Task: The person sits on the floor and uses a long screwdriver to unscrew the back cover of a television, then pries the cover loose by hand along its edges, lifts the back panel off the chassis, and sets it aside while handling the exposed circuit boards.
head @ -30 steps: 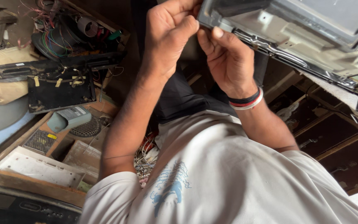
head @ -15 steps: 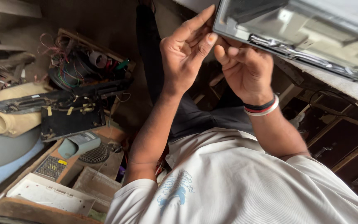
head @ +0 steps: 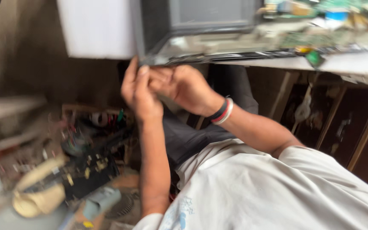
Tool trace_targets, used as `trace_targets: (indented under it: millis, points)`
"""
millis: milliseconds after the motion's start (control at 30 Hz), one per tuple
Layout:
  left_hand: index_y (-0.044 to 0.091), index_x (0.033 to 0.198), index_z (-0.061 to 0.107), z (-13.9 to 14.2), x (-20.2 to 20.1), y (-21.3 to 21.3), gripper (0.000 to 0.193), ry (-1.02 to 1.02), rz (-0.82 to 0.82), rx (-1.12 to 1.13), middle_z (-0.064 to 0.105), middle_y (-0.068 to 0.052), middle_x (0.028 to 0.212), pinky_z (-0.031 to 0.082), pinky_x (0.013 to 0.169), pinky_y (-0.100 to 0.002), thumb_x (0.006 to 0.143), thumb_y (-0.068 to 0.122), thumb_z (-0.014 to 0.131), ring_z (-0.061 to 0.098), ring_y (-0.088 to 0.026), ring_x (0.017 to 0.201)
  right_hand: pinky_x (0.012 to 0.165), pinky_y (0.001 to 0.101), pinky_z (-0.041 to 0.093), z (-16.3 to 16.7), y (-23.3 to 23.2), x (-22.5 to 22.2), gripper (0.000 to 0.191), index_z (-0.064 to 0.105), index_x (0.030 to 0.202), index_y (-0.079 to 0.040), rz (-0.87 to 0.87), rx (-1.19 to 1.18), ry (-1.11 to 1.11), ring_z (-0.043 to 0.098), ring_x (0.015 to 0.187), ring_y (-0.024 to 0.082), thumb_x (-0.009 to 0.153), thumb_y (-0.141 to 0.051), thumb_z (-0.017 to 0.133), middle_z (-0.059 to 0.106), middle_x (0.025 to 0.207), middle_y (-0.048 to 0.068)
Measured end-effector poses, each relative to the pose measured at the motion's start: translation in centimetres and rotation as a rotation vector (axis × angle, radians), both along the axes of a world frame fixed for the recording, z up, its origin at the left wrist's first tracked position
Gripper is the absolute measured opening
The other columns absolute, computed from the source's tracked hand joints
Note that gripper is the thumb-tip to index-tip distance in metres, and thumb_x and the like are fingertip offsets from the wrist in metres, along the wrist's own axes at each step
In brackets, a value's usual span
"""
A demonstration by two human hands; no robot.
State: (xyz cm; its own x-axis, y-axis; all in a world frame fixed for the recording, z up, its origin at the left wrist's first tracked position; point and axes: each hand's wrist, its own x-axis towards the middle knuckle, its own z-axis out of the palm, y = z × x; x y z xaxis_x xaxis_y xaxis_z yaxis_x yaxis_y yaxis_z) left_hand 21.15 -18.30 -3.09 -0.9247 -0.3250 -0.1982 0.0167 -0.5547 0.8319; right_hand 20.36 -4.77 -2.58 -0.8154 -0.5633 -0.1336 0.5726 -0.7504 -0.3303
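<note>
Both hands [head: 162,87] lower beneath panel [head: 201,55]

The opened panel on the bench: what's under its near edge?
Both hands meet under the opened panel: the left hand and right hand, its wrist in striped bands. Below lies blurred clutter of parts. The fingertips are hidden behind the rim.

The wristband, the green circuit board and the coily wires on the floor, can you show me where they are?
wristband [head: 222,111], head view, on the striped band around the wrist.
green circuit board [head: 303,39], head view, on its flat top, up on the bench.
coily wires [head: 103,119], head view, on the blurred bundle beside the arm.
</note>
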Motion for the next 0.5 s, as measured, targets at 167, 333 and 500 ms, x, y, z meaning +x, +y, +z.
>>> trace_targets:
  millis: [167,333,500]
  points:
    - [-0.008,0.13,0.05,0.5,0.5,2.2,0.029,0.033,0.018,0.106,0.067,-0.015,0.116,0.06,0.098,-0.036,0.108,0.01,0.058,0.068,-0.024,0.107,0.109,0.0371,0.053,3.7,6.9,3.0,0.048,0.045,0.145,-0.013,0.039,0.292,0.048,0.059,0.132,0.018,0.097,-0.008,0.053,0.052,0.149,0.006]
    - [-0.009,0.141,0.052,0.9,3.1,10.8,0.044,0.017,-0.341,0.2,0.064,-0.023,0.137,0.055,0.102,-0.036,0.104,0.014,0.056,0.063,-0.031,0.125,0.085,0.0362,0.064,7.1,24.7,8.9,0.034,0.061,0.126,0.009,-0.532,0.627,0.097,0.076,0.099,0.029,0.108,-0.019,0.054,0.074,0.113,0.022]
    - [-0.008,0.154,0.037,2.2,5.3,23.7,0.059,-0.033,-0.759,0.316,0.05,-0.022,0.153,0.049,0.112,-0.035,0.102,0.012,0.054,0.053,-0.032,0.139,0.105,0.0344,0.061,6.4,39.8,12.6,0.052,0.046,0.144,0.012,-1.185,0.533,-0.058,0.068,0.124,0.03,0.1,-0.013,0.057,0.056,0.143,0.026]
